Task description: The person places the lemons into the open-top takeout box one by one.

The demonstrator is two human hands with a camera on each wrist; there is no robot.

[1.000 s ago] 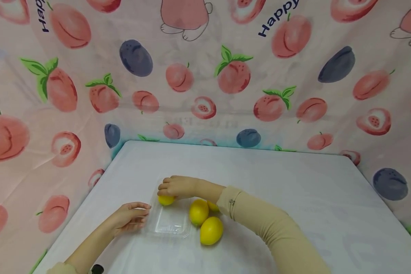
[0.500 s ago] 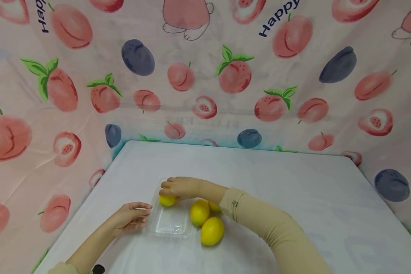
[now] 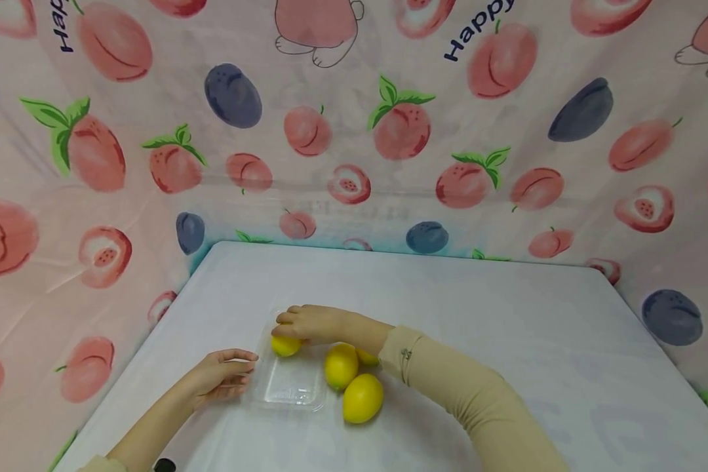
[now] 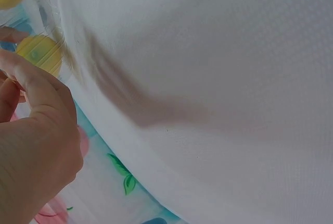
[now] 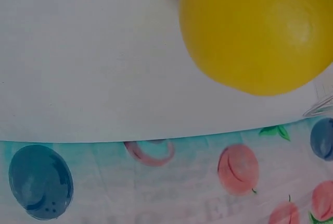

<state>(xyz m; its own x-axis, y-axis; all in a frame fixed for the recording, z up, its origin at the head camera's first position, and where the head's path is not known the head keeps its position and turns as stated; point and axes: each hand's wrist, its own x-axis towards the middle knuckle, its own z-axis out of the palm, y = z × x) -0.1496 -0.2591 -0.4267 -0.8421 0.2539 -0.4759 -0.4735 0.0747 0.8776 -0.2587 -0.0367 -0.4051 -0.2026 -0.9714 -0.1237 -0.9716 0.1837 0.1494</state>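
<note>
A clear plastic box [image 3: 286, 383] lies on the white table. Over its far end my right hand [image 3: 313, 323] grips a lemon [image 3: 286, 346], fingers curved over the top of the fruit. Beside the box's left edge is my left hand [image 3: 221, 375], fingers loosely bent and holding nothing; whether the fingertips touch the rim I cannot tell. Through the box wall in the left wrist view a lemon [image 4: 40, 54] shows just past the left hand [image 4: 39, 109]. A lemon [image 5: 260, 31] fills the upper right of the right wrist view, where the right hand is unseen.
Right of the box sit a lemon [image 3: 341, 367], a nearer lemon [image 3: 362, 398] and a third lemon [image 3: 367, 356] partly hidden behind the right forearm. A fruit-print cloth [image 3: 354, 131] hangs behind the table [image 3: 478, 295]. A small dark object [image 3: 165, 465] shows by the left sleeve.
Both hands, the gripped lemon and the box keep nearly the same places throughout. Only a slight shift of the whole head view shows.
</note>
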